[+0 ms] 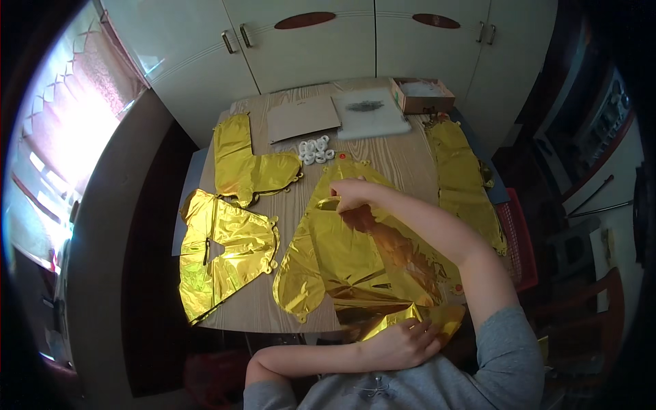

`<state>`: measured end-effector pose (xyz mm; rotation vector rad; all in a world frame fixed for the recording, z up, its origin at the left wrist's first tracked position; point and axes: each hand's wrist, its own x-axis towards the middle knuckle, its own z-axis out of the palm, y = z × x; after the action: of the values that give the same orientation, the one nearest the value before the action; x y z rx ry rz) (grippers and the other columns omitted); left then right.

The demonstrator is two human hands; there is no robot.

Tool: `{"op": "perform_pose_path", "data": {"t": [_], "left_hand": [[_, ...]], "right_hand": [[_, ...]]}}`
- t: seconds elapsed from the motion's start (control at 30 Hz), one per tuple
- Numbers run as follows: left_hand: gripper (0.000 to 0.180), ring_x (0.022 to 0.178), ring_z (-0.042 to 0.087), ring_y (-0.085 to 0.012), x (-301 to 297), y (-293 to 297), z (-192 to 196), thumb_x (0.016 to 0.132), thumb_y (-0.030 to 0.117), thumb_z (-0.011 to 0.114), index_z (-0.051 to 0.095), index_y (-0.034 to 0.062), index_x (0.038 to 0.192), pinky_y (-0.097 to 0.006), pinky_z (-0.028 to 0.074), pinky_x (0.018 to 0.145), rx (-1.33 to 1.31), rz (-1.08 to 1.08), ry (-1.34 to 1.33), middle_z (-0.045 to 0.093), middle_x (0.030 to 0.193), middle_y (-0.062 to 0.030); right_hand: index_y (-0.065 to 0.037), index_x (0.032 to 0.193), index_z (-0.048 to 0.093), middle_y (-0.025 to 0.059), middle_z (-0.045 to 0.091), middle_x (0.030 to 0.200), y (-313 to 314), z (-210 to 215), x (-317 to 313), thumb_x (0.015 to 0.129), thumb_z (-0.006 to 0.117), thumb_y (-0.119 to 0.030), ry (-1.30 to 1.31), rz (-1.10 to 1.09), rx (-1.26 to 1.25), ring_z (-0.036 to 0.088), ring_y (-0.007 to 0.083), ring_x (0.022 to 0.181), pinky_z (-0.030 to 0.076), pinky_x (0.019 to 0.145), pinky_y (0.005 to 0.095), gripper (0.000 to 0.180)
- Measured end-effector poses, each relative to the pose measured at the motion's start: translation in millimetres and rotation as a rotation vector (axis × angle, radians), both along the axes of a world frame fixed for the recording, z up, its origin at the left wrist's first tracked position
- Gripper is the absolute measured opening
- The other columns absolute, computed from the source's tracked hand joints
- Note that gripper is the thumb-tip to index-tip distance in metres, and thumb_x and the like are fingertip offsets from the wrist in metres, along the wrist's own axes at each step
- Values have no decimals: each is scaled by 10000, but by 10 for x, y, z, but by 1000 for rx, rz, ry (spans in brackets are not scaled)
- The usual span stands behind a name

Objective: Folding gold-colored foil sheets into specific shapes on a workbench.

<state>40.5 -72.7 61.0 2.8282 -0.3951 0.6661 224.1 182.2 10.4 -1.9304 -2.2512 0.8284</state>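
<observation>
Gripping gold foil balloon [355,256], both hands.

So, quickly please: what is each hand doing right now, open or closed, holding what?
Left hand: closed on the near edge of the gold foil balloon.
Right hand: pinching the same balloon's far edge.

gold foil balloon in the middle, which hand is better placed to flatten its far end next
Probably the right hand: it already pinches the balloon at its far end, while the left hand grips the near edge.
</observation>
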Motion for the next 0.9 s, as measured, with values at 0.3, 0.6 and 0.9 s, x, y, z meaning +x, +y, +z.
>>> {"op": "perform_pose_path", "data": {"t": [0.3, 0.6, 0.9], "left_hand": [[252, 987, 661, -250, 101, 165, 98, 768, 189, 567, 568, 14, 949, -311, 545, 766, -70, 22, -33, 646, 1080, -169], [264, 972, 651, -247, 457, 245, -292, 821, 260, 612, 579, 49, 976, -347, 537, 768, -168, 77, 122, 638, 1050, -122], [403, 1042, 584, -375, 412, 1600, -151, 793, 286, 688, 569, 8, 1060, -432, 494, 875, -413, 381, 270, 565, 1221, -172]], "right_hand": [[-10, 956, 689, 76, 686, 824, 260, 519, 639, 782, 697, -188, 391, -130, 97, 643, 167, 787, 508, 731, 325, 248], [-96, 1066, 681, 99, 687, 1022, 483, 14, 859, 782, 720, -221, 62, -161, 257, 646, 263, 968, 503, 828, 374, 313], [-91, 1072, 678, 113, 686, 1023, 351, -218, 896, 784, 701, -184, 217, -167, 286, 648, 281, 937, 502, 815, 368, 304]]}}
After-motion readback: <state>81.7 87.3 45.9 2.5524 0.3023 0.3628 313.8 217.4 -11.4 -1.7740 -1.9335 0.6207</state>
